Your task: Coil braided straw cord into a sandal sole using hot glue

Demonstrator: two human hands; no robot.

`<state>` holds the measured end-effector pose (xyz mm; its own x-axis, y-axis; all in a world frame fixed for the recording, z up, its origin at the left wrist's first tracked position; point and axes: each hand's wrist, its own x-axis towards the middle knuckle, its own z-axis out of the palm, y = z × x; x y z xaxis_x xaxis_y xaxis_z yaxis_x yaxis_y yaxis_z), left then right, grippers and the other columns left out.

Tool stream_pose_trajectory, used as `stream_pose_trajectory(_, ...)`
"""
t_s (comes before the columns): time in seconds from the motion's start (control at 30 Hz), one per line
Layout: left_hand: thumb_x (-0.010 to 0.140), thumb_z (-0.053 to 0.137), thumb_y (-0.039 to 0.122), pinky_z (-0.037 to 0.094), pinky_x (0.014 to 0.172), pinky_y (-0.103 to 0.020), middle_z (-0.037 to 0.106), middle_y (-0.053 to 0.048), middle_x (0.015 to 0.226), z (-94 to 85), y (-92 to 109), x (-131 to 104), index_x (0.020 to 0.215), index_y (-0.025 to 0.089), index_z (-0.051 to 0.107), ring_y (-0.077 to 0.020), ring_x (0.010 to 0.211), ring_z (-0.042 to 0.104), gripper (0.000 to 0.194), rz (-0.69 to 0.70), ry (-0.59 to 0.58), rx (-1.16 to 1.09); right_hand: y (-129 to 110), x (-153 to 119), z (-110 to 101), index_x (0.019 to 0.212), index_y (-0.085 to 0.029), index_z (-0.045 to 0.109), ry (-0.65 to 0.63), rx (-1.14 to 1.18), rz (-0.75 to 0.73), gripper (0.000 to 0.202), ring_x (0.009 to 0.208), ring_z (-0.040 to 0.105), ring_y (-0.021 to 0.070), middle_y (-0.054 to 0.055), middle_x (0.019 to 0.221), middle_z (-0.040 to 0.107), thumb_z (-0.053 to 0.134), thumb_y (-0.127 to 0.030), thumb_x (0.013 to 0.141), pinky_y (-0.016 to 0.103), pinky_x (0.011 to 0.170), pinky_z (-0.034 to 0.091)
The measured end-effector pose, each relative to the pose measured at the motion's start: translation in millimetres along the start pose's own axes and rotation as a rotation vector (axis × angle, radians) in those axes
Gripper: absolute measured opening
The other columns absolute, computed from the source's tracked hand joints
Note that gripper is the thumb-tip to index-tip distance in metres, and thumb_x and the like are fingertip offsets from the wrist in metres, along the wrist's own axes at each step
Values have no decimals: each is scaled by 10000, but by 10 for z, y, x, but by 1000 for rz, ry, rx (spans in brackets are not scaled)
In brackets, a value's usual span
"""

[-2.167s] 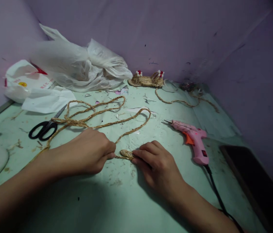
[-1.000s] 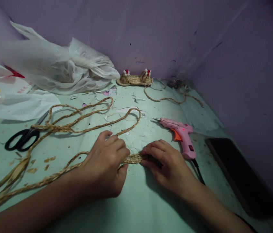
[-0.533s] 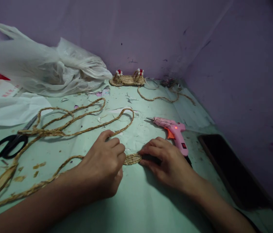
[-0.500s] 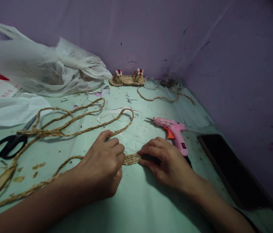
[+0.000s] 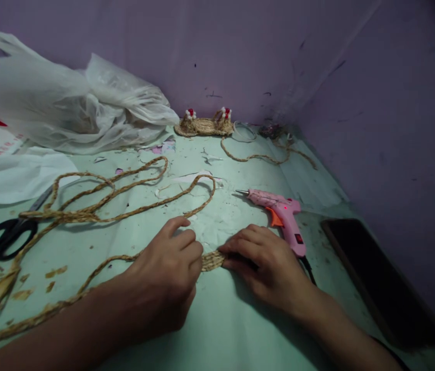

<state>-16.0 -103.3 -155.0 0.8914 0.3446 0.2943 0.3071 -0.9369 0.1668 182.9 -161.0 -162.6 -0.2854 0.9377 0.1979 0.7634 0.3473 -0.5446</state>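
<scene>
A small flat piece of coiled, braided straw rope (image 5: 212,260) lies low over the table between my hands. My left hand (image 5: 173,273) is closed around its left end, and the fingertips there are partly hidden. Its right end is pinched between the thumb and fingers of my right hand (image 5: 263,260). Long braided rope (image 5: 140,210) runs in loops behind and left of my left hand, and another stretch comes out from under that wrist. Just behind my right hand lies a pink glue gun (image 5: 277,208) with an orange trigger and a lit red light, nozzle pointing left.
Black-handled scissors (image 5: 6,238) lie under the rope at left. White plastic bags (image 5: 97,108) fill the back left. A straw sole with beaded flowers (image 5: 204,126) rests by the wall. A dark phone (image 5: 375,278) lies at right. Straw scraps (image 5: 22,294) dot the table.
The view has shifted slightly, so the things on the table sit a little differently. Both hands keep their hold on the straw piece, which tilts slightly more, its right end higher.
</scene>
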Motion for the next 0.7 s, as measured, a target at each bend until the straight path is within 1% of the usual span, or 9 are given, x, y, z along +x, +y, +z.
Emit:
stream_pose_trajectory(0.17,701,481,74,352,958,-436,505,-15,656,14,-19,-5,650,154,557,-162,683,424,121,-10,-25,-84,9,-1,20,924,-182,645,-2,22,26,103,760,539,183,25,804,658,611,-183,827,325,684,396)
stream_pose_trajectory(0.33,692,460,46,363,935,-410,484,-8,671,15,-35,-14,645,169,504,-157,684,408,138,-44,-129,-170,-8,-17,2,918,-175,637,-3,31,40,92,760,530,188,31,803,651,604,-198,835,323,676,392)
stream_pose_trajectory(0.43,664,454,32,375,914,-410,462,-4,675,50,-26,-41,634,176,458,-159,691,393,147,-75,-157,-172,-30,-17,-12,913,-173,640,-10,16,41,92,759,524,193,37,801,644,581,-192,845,327,670,387)
stream_pose_trajectory(0.5,646,457,31,371,923,-415,454,-2,685,75,-23,-58,625,179,433,-158,695,380,151,-69,-167,-162,-40,-14,-12,916,-168,641,-11,11,43,100,764,523,197,41,804,640,578,-169,838,330,672,386)
stream_pose_trajectory(0.6,625,462,27,354,955,-425,446,-2,697,78,-27,-60,643,179,446,-156,693,365,153,-50,-180,-128,-41,-7,4,896,-158,641,7,29,44,90,760,527,198,46,790,639,588,-151,823,335,674,386)
stream_pose_trajectory(0.7,635,462,24,369,943,-412,457,-4,711,34,-21,-41,670,177,470,-158,708,380,157,-59,-188,-124,-32,3,26,857,-154,640,24,70,56,63,742,533,195,45,769,640,604,-146,805,339,668,383)
